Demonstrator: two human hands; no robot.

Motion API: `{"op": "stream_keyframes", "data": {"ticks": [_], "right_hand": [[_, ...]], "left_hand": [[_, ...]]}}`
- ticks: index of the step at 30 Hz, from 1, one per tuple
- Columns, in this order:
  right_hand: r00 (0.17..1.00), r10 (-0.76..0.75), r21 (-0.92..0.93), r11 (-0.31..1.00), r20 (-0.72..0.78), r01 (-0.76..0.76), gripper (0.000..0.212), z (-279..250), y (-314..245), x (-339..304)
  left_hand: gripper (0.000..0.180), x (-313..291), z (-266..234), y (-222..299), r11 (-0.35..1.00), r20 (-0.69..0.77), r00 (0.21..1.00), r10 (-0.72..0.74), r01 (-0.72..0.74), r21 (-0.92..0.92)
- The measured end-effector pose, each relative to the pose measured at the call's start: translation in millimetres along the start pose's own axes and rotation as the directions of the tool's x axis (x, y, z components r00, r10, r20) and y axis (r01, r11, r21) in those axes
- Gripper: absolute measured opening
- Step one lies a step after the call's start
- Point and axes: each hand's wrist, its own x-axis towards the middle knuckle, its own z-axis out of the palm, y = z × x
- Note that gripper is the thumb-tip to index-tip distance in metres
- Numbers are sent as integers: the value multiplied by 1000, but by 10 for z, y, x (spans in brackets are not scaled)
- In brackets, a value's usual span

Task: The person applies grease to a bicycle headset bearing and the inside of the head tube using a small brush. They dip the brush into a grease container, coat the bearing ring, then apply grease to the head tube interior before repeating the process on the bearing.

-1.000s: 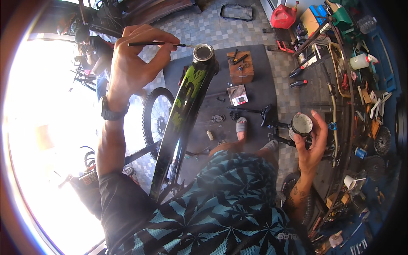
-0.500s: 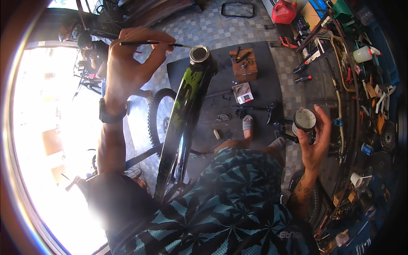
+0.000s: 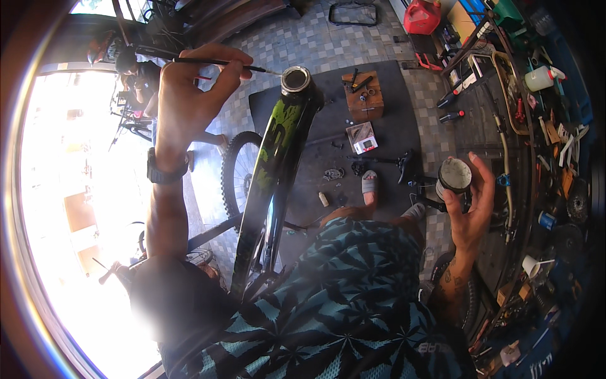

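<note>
A thin dark paintbrush is pinched in my left hand, at the upper left. Its tip lies at the left side of the head tube's silver rim; I cannot tell whether it touches. Below that ring runs the black and green bicycle frame, slanting down toward my body. On the right, my right hand is wrapped around a small open jar with a pale paste inside, its mouth tilted upward.
A wooden block bearing small parts and tools stands on a dark mat, near a card package and loose bike parts. Along the right runs a cluttered tool bench. Another person is at the far left.
The brush has tilted a little, its tip dropping slightly lower and left along the ring. My right hand and the jar have shifted slightly; both grips stay the same.
</note>
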Motion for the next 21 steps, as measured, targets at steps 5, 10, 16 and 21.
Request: {"op": "stream_keyframes", "data": {"ticks": [5, 10, 16, 21], "right_hand": [[1000, 0, 2, 1000, 6, 0, 74, -16, -10, 8], [1000, -5, -7, 1000, 8, 5, 74, -11, -15, 11], [1000, 4, -26, 1000, -12, -4, 75, -41, -7, -16], [1000, 5, -34, 999, -20, -5, 74, -60, 11, -25]], "left_hand": [[14, 39, 19, 2, 998, -4, 999, -54, 54, 25], [13, 141, 153, -21, 992, -36, 992, 124, -123, 27], [13, 180, 259, 28, 977, -19, 977, 210, -209, 53], [13, 191, 196, 56, 984, -26, 983, 180, -179, 17]]}}
